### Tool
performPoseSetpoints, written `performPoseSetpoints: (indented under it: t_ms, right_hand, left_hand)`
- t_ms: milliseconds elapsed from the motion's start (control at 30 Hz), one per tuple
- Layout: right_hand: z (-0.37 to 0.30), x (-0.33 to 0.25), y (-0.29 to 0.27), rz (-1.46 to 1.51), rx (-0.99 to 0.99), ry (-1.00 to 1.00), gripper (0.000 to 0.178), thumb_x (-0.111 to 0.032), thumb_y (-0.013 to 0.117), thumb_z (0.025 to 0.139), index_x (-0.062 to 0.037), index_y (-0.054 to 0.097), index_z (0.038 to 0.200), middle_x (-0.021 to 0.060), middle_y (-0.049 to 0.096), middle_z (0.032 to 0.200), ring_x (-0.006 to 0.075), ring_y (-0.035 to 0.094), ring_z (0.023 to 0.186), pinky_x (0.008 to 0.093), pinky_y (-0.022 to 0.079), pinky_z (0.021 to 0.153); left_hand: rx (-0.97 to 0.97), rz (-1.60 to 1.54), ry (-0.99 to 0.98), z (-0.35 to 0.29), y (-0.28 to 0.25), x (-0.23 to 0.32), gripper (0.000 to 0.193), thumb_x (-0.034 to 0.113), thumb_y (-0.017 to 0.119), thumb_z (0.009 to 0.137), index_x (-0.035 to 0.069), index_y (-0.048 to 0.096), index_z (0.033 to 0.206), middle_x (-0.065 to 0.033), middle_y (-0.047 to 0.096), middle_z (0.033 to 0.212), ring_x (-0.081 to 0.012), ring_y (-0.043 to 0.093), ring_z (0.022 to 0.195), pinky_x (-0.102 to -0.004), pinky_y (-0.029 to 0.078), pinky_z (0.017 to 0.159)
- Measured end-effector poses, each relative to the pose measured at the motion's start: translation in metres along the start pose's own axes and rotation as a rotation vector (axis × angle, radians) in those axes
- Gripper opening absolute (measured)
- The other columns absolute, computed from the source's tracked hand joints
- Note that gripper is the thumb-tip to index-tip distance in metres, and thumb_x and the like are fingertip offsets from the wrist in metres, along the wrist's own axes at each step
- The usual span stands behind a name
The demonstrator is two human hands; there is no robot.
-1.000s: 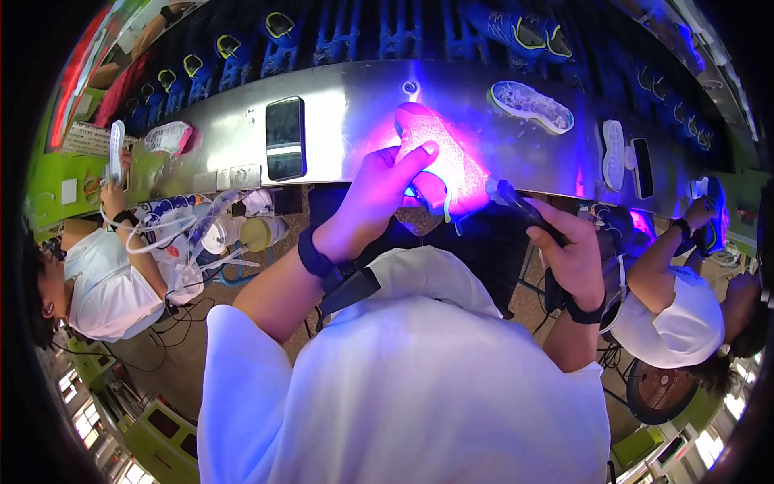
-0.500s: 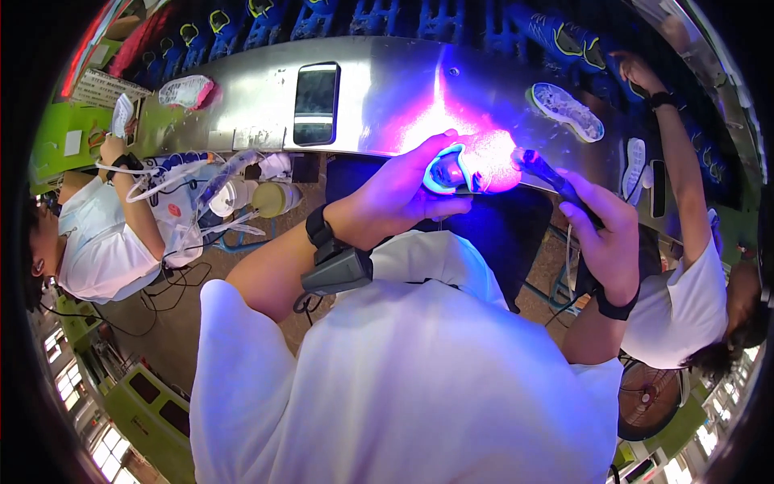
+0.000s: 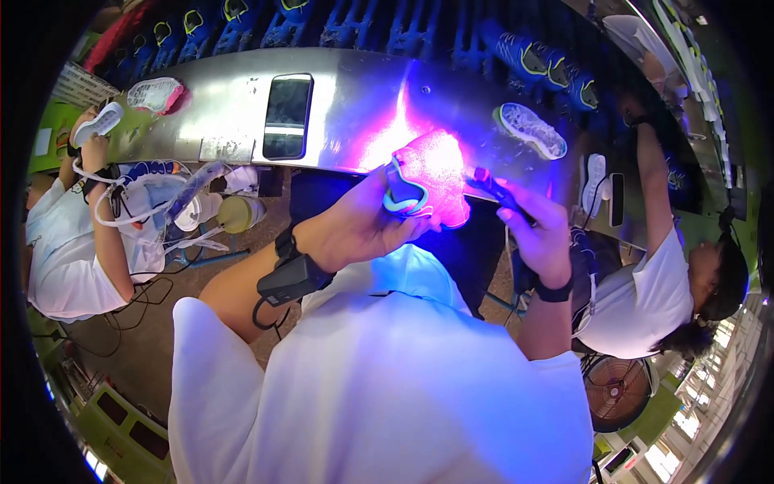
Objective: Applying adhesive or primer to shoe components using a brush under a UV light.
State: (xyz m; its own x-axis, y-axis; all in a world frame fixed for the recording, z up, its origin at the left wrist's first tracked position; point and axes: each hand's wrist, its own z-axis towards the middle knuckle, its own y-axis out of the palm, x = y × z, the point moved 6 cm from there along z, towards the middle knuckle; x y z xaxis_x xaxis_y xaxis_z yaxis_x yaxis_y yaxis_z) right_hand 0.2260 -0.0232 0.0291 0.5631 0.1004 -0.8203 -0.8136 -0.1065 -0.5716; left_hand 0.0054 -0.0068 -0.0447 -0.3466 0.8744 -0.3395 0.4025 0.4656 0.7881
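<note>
Shoe upper, lit bright pink, is held over the near edge of the metal surface, its collar toward the left. The hands are apart: the left hand is clamped on the upper by the collar, and the right hand grips a dark-handled tool whose tip points at the upper's right side; whether it touches, I cannot tell. A dark phone lies to the left of the upper, a pale sole to the right, and a white sole farther right. A pink-and-white sole sits near the left end. Beyond the surface, blue slats run beside dark shoes. At the left, a co-worker holds another white sole.
</note>
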Motion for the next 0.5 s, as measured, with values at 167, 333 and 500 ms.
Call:
performPoseSetpoints:
  t_ms: [167, 333, 500]
  right_hand:
    - [-0.019, 0.029, 0.013, 0.049, 0.066, -0.027, 0.044, 0.001, 0.072, 0.087, -0.0016, 0.066, 0.130, 0.0115, 0.074, 0.111, 0.0167, 0.069, 0.096, 0.0292, 0.051, 0.088]
    - [0.001, 0.024, -0.004, 0.015, 0.151, 0.120, 0.045, -0.003, 0.068, 0.092, -0.0021, 0.061, 0.137, 0.0086, 0.073, 0.100, 0.0120, 0.066, 0.083, 0.0263, 0.052, 0.077]
    - [0.011, 0.020, -0.006, 0.233, 0.277, 0.096, 0.042, -0.005, 0.070, 0.091, -0.0016, 0.064, 0.133, 0.0089, 0.073, 0.099, 0.0157, 0.068, 0.085, 0.0286, 0.053, 0.079]
  left_hand:
    - [-0.071, 0.149, 0.059, 0.003, 0.011, 0.005, 0.051, 0.046, 0.056, 0.101, -0.003, 0.060, 0.118, -0.0239, 0.071, 0.101, -0.0316, 0.074, 0.083, -0.0371, 0.066, 0.072]
    - [-0.188, 0.692, 0.454, 0.007, 0.058, 0.019, 0.057, 0.034, 0.061, 0.101, 0.000, 0.046, 0.144, -0.0147, 0.065, 0.127, -0.0237, 0.066, 0.116, -0.0437, 0.055, 0.100]
    - [-0.105, 1.077, 0.775, -0.013, 0.084, 0.032, 0.070, 0.013, 0.076, 0.087, -0.004, 0.043, 0.147, -0.0130, 0.061, 0.135, -0.0225, 0.062, 0.121, -0.0389, 0.049, 0.107]
